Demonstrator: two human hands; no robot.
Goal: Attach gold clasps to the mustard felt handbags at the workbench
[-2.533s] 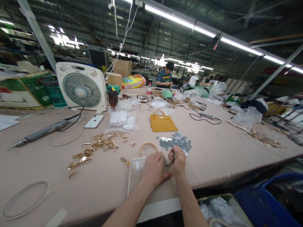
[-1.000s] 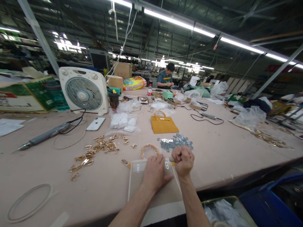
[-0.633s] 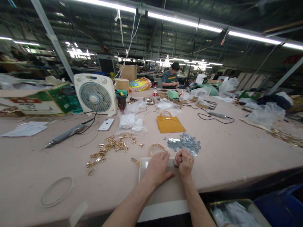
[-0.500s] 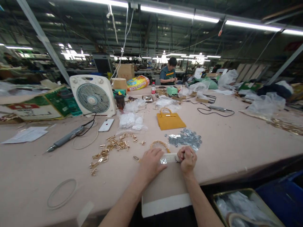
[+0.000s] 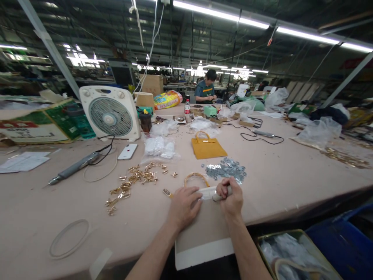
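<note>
A flat pale bag piece point(image 5: 204, 233) with a woven handle point(image 5: 196, 178) lies at the table's near edge. My left hand point(image 5: 183, 205) presses down on its top edge, fingers curled over it. Closed in a fist, my right hand point(image 5: 231, 197) grips a small grey tool point(image 5: 217, 198) whose tip points left at the bag's top edge. A heap of small silver plates point(image 5: 225, 170) lies just beyond my right hand. Gold metal fittings point(image 5: 132, 181) are scattered to the left.
A yellow bag point(image 5: 207, 147), plastic packets point(image 5: 159, 147), a white phone point(image 5: 127, 151), a grey electric screwdriver point(image 5: 71, 169) with cable, and a white fan point(image 5: 109, 112) stand farther back. A rubber ring point(image 5: 68, 238) lies near left. Another person point(image 5: 205, 91) works at the far end. Bins point(image 5: 335, 241) sit below right.
The bag piece has slid toward me over the table edge. My right hand turned from an upright fist to holding the tool sideways against the bag's top. My left hand stayed on the bag.
</note>
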